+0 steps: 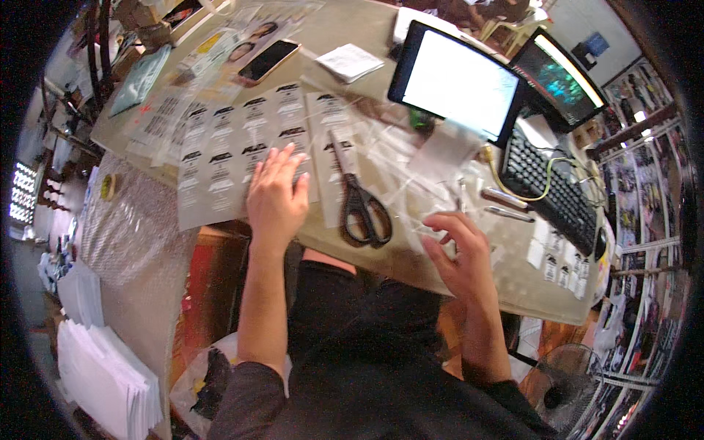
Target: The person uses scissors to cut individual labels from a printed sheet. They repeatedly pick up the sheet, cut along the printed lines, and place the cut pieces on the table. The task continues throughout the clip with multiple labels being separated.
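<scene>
My left hand [279, 194] lies flat, fingers stretched out, on a translucent sheet [209, 202] printed with rows of small black designs. A narrower strip [315, 114] with the same print lies to its right. Across that strip rests a pair of scissors [363, 216] with black handles, blades pointing away from me. My right hand [466, 253] hovers over the desk's near edge, right of the scissors. Its fingers are bent, with a gap between thumb and forefinger, and no held thing shows. Clear plastic scraps [400, 198] lie beside its fingertips.
On the desk [330, 238] are a phone [270, 61], stacked paper squares [350, 62], a tablet [458, 77], a monitor [561, 81], a black keyboard [550, 187] and pens [508, 213]. Small printed pieces [561, 268] lie at the right. Bubble wrap [132, 220] and white sheets [106, 381] are at left.
</scene>
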A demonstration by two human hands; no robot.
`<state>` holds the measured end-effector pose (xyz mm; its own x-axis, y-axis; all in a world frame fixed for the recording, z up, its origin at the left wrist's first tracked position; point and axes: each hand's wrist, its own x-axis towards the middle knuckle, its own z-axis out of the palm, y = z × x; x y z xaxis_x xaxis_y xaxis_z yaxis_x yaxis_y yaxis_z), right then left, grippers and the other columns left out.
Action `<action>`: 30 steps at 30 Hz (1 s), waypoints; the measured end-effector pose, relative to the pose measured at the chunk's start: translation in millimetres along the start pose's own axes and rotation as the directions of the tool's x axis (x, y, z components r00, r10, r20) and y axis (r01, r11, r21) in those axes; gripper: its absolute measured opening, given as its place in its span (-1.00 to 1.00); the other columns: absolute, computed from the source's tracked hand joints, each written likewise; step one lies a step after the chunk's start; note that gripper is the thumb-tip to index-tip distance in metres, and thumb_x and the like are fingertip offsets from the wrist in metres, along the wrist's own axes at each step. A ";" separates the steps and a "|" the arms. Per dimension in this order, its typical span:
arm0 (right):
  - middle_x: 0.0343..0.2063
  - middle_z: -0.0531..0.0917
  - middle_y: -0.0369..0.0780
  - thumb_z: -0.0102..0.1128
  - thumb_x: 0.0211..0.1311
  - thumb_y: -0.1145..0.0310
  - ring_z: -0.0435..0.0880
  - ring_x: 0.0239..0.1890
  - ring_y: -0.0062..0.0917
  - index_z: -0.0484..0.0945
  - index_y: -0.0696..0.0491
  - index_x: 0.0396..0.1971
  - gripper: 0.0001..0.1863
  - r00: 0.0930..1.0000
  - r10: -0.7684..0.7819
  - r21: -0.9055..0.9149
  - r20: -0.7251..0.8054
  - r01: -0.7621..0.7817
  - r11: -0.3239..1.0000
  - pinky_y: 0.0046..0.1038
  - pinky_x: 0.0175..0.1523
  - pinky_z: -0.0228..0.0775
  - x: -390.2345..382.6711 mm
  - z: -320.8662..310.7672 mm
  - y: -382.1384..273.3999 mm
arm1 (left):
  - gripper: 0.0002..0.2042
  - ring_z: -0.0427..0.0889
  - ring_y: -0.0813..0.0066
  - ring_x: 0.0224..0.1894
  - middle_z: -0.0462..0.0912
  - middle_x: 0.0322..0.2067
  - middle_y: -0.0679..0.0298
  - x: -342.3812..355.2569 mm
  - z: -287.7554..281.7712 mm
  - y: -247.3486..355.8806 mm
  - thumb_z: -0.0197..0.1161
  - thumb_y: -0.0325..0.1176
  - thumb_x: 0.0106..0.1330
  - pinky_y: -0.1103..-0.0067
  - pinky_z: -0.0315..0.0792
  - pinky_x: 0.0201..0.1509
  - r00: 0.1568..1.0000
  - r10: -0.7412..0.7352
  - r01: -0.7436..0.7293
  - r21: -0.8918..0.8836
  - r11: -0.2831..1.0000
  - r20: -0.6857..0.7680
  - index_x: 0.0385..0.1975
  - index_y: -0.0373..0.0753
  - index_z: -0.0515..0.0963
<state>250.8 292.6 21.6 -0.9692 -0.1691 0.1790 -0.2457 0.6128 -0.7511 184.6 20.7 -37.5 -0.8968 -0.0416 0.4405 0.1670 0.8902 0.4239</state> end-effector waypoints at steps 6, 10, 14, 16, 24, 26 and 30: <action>-0.39 0.52 -0.12 0.19 -0.04 0.45 0.52 -0.30 -0.22 0.47 0.12 -0.32 -0.77 0.966 -0.259 -0.218 0.011 0.255 0.942 -0.30 -0.19 0.41 34.6 63.6 -25.5 | -0.74 0.38 0.18 0.14 0.49 0.02 0.20 -3.3 1.2 -4.8 0.11 -0.38 0.17 0.32 0.17 0.25 1.000 -0.022 0.022 0.025 0.999 -0.007 -0.14 -0.21 0.53; -0.47 0.50 -0.10 0.06 -0.04 0.47 0.55 -0.33 -0.19 0.37 0.14 -0.36 -0.81 0.977 -0.130 -0.329 0.172 0.181 0.927 -0.24 -0.21 0.44 51.2 69.5 -25.0 | -0.72 0.37 0.12 0.14 0.49 0.02 0.17 0.2 3.2 -2.9 0.13 -0.39 0.15 0.32 0.18 0.23 1.000 -0.013 0.013 0.021 1.000 -0.009 -0.11 -0.23 0.51; -0.45 0.53 -0.07 0.10 -0.04 0.48 0.57 -0.49 -0.22 0.34 0.14 -0.40 -0.82 0.955 0.043 -0.310 0.294 0.052 0.949 -0.32 -0.36 0.47 63.0 56.7 -16.0 | -0.55 0.26 0.10 0.22 0.38 0.12 0.19 4.1 -4.5 8.8 0.24 -0.18 0.04 0.24 0.05 0.29 0.996 0.010 -0.013 0.030 0.999 0.091 -0.04 -0.16 0.49; -0.44 0.55 -0.07 0.13 -0.02 0.49 0.58 -0.57 -0.28 0.30 0.13 -0.45 -0.81 0.937 0.081 -0.135 0.339 -0.037 0.990 -0.39 -0.45 0.48 70.2 39.3 -6.3 | -0.54 0.22 0.12 0.24 0.37 0.12 0.20 3.2 -10.8 12.1 0.25 -0.10 0.02 0.20 -0.01 0.30 0.983 0.077 -0.090 0.070 0.994 0.164 -0.04 -0.10 0.50; -0.43 0.52 -0.19 0.40 -0.12 0.39 0.55 -0.54 -0.51 0.19 0.01 -0.39 -0.53 0.896 0.250 0.870 0.368 -0.427 0.247 -0.55 -0.58 0.39 7.0 20.4 34.1 | -0.67 0.26 0.15 0.21 0.43 0.04 0.23 0.0 -11.3 9.6 0.33 -0.18 -0.02 0.17 -0.04 0.32 0.980 0.136 -0.135 -0.014 0.991 0.146 -0.20 -0.07 0.61; -0.44 0.51 -0.19 0.48 -0.20 0.36 0.53 -0.55 -0.53 0.22 0.02 -0.30 -0.44 0.914 0.256 0.918 0.315 -0.362 0.161 -0.57 -0.60 0.37 -13.4 22.4 32.9 | -0.72 0.42 0.19 0.07 0.50 -0.10 0.24 -2.5 -12.6 20.1 0.34 -0.32 -0.03 0.32 0.15 0.24 0.988 0.141 -0.134 -0.100 0.986 0.065 -0.26 -0.15 0.60; -0.47 0.50 -0.19 0.56 -0.33 0.30 0.51 -0.58 -0.55 0.23 0.05 -0.05 -0.21 0.876 0.362 0.920 0.318 -0.378 0.106 -0.59 -0.64 0.33 -29.7 18.6 27.6 | -0.74 0.50 0.41 -0.11 0.54 -0.24 0.24 -4.4 -21.5 46.7 0.29 -0.33 0.05 0.53 0.32 0.00 0.982 -0.113 0.161 -0.372 0.914 0.148 -0.25 -0.23 0.58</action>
<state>273.1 300.2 -16.3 -0.9327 -0.1722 -0.3169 0.3559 -0.5815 -0.7316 205.2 52.7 -2.6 -0.9606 -0.0744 0.2676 0.1604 0.6381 0.7531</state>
